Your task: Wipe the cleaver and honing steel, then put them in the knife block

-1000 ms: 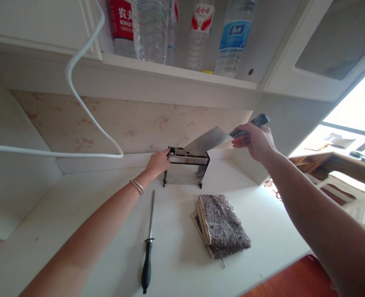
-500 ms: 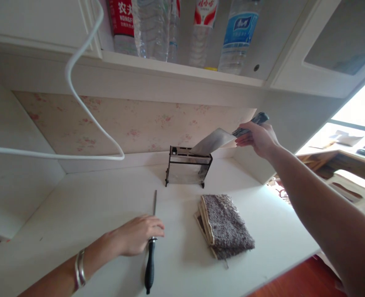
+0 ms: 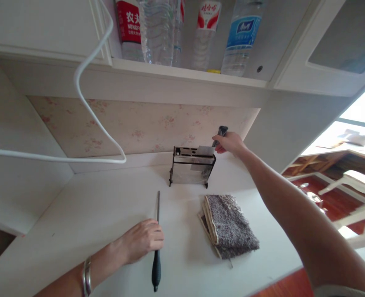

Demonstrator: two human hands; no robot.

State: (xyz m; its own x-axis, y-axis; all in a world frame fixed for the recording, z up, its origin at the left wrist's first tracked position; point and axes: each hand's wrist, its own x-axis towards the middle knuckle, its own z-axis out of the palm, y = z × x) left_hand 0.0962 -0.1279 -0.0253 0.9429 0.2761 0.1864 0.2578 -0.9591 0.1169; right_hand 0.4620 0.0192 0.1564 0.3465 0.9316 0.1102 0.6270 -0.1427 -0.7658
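Note:
My right hand [image 3: 231,143] grips the dark handle of a kitchen knife [image 3: 205,151]. Its broad blade is partly down in a slot at the right end of the knife rack [image 3: 178,162], which has a black frame and clear sides. On the white tabletop, my left hand [image 3: 143,241] is closed over a honing steel [image 3: 156,270] where the rod meets the black handle. The steel lies with its thin rod pointing toward the wall. A folded grey-brown towel [image 3: 231,226] rests between my arms, to the right of the steel.
Plastic water bottles [image 3: 243,33] stand on the shelf [image 3: 188,74] above the tabletop. A white cable [image 3: 89,108] hangs at the left and crosses in front of the flowered wall [image 3: 133,128]. A white stool [image 3: 357,181] stands beyond the right edge.
My right hand has moved left and lowered the knife from a slant into the rack's slot. My left fingers have closed round the honing steel. The view has shifted slightly.

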